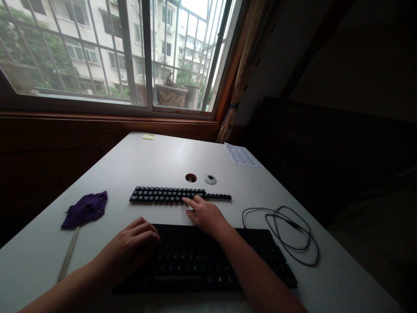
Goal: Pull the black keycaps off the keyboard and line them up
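Note:
My left hand (pixel 138 239) rests with curled fingers over the left edge of a black keyboard (pixel 182 261); its fingertips and thumb are partly hidden. My right hand (pixel 206 215) reaches across the keyboard toward rows of loose black keycaps (pixel 163 194) lined up on the table beyond it. The right index finger stretches to the front row of keycaps. A small shiny thing (pixel 191 211) shows by the right thumb, too small to name. The keyboard's upper part is dark, while lettered keys show in its lower rows.
A purple cloth (pixel 85 210) lies at left, touching a thin flat strip (pixel 69 254). A coiled black cable (pixel 306 248) is at right. Farther back on the white table (pixel 169 152) are a round hole (pixel 191 178), its grey cover (pixel 210 179), a yellow note (pixel 148 136) and printed paper (pixel 243 155).

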Motion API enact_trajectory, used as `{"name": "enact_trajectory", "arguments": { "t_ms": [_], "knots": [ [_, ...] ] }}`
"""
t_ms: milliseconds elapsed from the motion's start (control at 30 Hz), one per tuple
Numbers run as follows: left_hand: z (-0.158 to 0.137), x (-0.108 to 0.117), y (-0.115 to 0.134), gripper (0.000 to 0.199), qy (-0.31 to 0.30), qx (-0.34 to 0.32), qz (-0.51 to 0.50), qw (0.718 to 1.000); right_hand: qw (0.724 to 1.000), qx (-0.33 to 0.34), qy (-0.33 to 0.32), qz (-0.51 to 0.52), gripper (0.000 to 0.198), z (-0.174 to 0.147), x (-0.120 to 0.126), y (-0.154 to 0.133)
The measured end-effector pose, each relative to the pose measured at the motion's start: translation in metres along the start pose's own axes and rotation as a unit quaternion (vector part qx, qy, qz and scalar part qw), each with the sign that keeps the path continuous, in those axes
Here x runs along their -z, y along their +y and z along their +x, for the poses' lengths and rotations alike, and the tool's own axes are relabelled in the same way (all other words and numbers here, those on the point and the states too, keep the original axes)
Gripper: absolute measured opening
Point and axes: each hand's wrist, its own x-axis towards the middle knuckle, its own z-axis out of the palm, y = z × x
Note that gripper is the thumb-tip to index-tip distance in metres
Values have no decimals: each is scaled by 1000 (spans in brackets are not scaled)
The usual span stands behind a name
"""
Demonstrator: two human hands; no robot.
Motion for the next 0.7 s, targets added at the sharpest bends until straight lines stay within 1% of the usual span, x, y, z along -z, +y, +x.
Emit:
{"name": "enact_trajectory", "arguments": {
  "t_ms": [167,333,500,700],
  "knots": [
    [-2,-2,-3,15,-5,2,2,1000,1000,3,5,0,51,0,0,1],
    [-2,-2,-3,16,-14,5,-2,1000,1000,-16,14,-4,55,-1,2,1],
    [-3,-1,-2,15,-15,8,-3,1000,999,-30,28,-1,49,-1,3,2],
    [-2,-1,-2,17,-15,6,-1,1000,1000,-27,8,-2,47,-2,4,2]
  ]
}}
